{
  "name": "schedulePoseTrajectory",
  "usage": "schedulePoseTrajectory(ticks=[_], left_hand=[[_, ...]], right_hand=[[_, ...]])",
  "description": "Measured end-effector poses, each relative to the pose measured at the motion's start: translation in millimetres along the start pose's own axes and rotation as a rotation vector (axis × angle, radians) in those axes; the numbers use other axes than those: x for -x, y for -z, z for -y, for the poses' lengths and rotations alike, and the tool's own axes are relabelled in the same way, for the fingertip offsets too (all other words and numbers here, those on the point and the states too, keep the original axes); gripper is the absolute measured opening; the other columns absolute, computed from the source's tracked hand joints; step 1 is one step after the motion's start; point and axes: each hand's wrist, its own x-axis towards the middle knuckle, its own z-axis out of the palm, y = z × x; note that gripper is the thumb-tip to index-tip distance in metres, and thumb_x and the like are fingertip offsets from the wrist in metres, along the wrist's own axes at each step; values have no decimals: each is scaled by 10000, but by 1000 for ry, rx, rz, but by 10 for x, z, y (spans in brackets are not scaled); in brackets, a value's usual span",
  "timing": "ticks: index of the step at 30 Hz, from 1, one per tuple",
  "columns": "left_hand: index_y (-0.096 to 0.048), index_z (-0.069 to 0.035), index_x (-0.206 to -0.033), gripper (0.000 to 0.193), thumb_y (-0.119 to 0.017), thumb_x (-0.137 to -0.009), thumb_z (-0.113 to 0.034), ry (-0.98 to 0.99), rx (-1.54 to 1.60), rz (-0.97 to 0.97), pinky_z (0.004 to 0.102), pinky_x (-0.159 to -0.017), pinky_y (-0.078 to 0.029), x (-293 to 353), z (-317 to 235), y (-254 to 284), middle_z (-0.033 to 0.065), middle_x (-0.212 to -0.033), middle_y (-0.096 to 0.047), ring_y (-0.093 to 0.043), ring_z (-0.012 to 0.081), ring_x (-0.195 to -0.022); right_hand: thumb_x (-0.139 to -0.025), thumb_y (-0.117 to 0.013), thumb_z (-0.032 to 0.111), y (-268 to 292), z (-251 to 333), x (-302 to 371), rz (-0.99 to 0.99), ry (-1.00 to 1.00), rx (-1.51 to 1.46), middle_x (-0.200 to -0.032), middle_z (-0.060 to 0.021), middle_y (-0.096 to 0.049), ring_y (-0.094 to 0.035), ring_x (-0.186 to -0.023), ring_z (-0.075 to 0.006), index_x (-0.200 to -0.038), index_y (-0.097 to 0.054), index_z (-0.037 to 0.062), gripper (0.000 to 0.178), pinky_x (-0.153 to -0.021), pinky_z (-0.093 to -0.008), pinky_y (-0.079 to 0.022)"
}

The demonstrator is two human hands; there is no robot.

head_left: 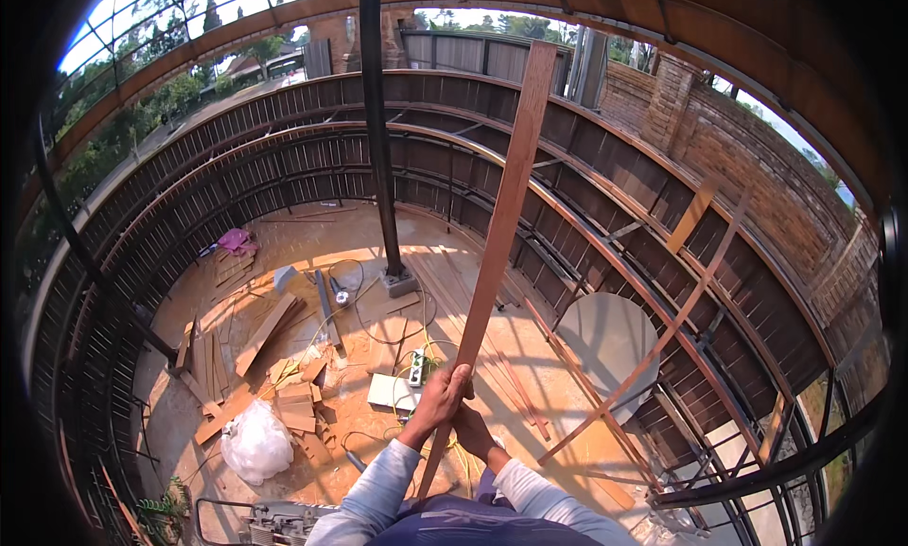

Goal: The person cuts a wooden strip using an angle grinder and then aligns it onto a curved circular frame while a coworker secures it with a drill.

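A long, narrow reddish-brown wooden plank (504,205) rises in front of me, tilted a little to the right at its far end. My left hand (439,400) is closed around its lower part, thumb side up. Just below and to the right, my right hand (473,430) also grips the plank, its fingers partly hidden behind the wood and the left hand. The plank's lower end runs down between my forearms toward my body. Beneath the hands, on the floor, lie a power strip (416,367) and a white flat panel (391,392) with yellow cable around them.
Wood offcuts (295,406) and a white plastic bag (256,442) litter the floor at left. A black metal post (378,139) stands ahead on a concrete block. Curved slatted railing (284,153) surrounds the area. A round pale disc (606,352) and a slanting strip (662,343) are at right.
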Motion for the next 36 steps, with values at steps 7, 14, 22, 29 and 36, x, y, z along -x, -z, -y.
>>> schedulePoseTrajectory(ticks=[7,14,22,29,36], left_hand=[[-610,-30,-895,450,-557,-1070,-442,-55,-160,-467,293,-507,-443,-1277,385,267,9,-583,-561,-560,97,-536],[-567,-73,-869,477,-541,-1058,-510,-76,-191,-878,253,-521,-481,-1425,66,1124,-7,-628,-551,-569,87,-565],[-578,-71,-891,500,-534,-1050,-543,98,-112,-1133,248,-470,-492,-1650,448,1602,-1,-609,-547,-557,85,-503],[-578,-78,-876,468,-547,-1056,-510,375,-48,-1372,255,-446,-493,-2133,1276,1950,15,-582,-540,-552,88,-469],[-544,-92,-859,458,-504,-1080,-491,398,116,-1408,245,-459,-479,-2296,1571,2364,25,-595,-557,-559,95,-472]], right_hand=[[-952,-707,196,1926,298,-156,51,-92,524,-1294,-177,-677,-663,-1199,-279,-1403,-541,-28,530,-1044,-392,-507],[-978,-669,133,3285,155,-857,-45,-294,457,-1203,-142,-710,-680,-1067,-198,-1358,-575,-55,434,-939,-331,-541],[-1001,-653,141,3234,37,-2691,83,-259,287,-1216,-133,-696,-664,-1081,-186,-1387,-545,-44,441,-942,-315,-537],[-1005,-653,126,2702,231,-4729,424,-195,366,-1243,-151,-687,-651,-1174,-207,-1382,-539,-57,434,-1005,-320,-525],[-1001,-659,150,1745,285,-6512,635,-38,444,-1177,-141,-731,-696,-1110,-204,-1279,-621,-27,332,-973,-337,-539]])
